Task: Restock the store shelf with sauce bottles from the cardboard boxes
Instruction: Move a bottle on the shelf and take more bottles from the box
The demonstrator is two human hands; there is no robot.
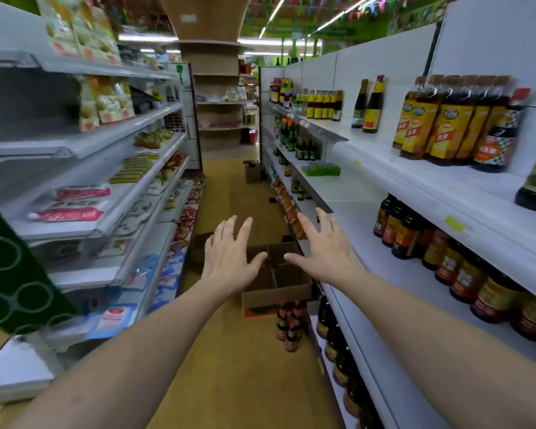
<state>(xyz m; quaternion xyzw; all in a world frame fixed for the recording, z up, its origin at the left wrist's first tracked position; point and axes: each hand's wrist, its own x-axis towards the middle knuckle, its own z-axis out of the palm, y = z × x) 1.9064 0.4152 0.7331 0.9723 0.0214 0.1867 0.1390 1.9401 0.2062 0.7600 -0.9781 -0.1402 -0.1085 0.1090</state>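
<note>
Showing a store aisle from above, with both arms stretched forward at the centre of the frame. The left hand and the right hand are spread, fingers straight and apart, palms down, holding nothing. Below and between them an open cardboard box with inner dividers sits on the floor; its compartments look dark, and whether they hold anything cannot be told. A small cluster of sauce bottles stands on the floor just beside the box's near right corner, against the foot of the store shelf that fills the right side of the frame. Dark bottles with red and yellow labels line its middle tier; yellow-labelled bottles stand at upper right. A second box rests farther down the aisle. Packaged goods occupy the shelves at left.
</note>
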